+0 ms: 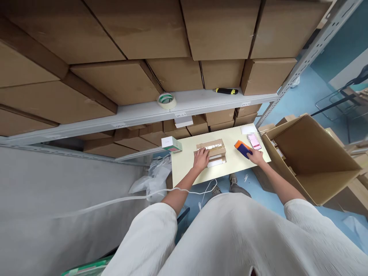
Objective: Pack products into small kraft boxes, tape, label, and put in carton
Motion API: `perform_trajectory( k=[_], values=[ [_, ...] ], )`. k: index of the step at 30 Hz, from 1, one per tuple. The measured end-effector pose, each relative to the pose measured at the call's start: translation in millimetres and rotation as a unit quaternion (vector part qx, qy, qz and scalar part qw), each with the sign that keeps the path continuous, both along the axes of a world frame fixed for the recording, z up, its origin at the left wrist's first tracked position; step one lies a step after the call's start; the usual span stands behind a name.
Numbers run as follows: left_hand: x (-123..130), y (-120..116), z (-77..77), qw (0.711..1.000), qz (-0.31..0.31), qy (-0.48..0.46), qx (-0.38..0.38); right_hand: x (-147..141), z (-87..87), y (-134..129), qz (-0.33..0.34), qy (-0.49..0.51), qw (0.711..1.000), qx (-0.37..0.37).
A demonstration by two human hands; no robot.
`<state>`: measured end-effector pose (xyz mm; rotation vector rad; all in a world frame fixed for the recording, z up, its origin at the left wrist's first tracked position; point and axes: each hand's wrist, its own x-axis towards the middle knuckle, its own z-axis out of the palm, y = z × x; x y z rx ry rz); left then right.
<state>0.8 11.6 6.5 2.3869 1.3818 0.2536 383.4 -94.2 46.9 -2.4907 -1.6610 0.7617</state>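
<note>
My left hand (202,158) is closed over the left part of a small cardboard box (216,147), fingers bent across its top. Shiny tape runs along the box, and a flap with a white strip (216,162) shows on its near side. My right hand (255,156) grips an orange and dark blue block-shaped object (243,149), whose exact kind I cannot make out. Just beyond that hand lies a phone (254,141) with a pink-white screen. A white and green carton (171,144) stands at the left end of the pale tabletop (184,168).
A shelf (195,100) stacked with cardboard boxes overhangs the table's far side, carrying a tape roll (166,100) and a utility knife (225,91). A large open carton (313,161) stands at right. A white cable (120,199) crosses near my left forearm; plastic bags (155,178) lie left.
</note>
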Motion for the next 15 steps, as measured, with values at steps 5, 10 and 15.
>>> perform_trajectory(
  k=[5, 10, 15],
  values=[
    [-2.1, -1.1, -3.6, 1.000, 0.000, -0.025, -0.003, -2.2, 44.4, 42.2, 0.046, 0.250, 0.966, 0.050],
    [-5.9, 1.3, -9.5, 0.998, 0.007, -0.051, -0.020, -28.3, 81.5, 90.0, 0.095, 0.391, 0.915, -0.036],
    [-16.2, 12.8, -10.6, 0.993, -0.015, -0.107, -0.043, -68.6, 88.0, 135.7, 0.133, 0.414, 0.893, -0.117]
  ],
)
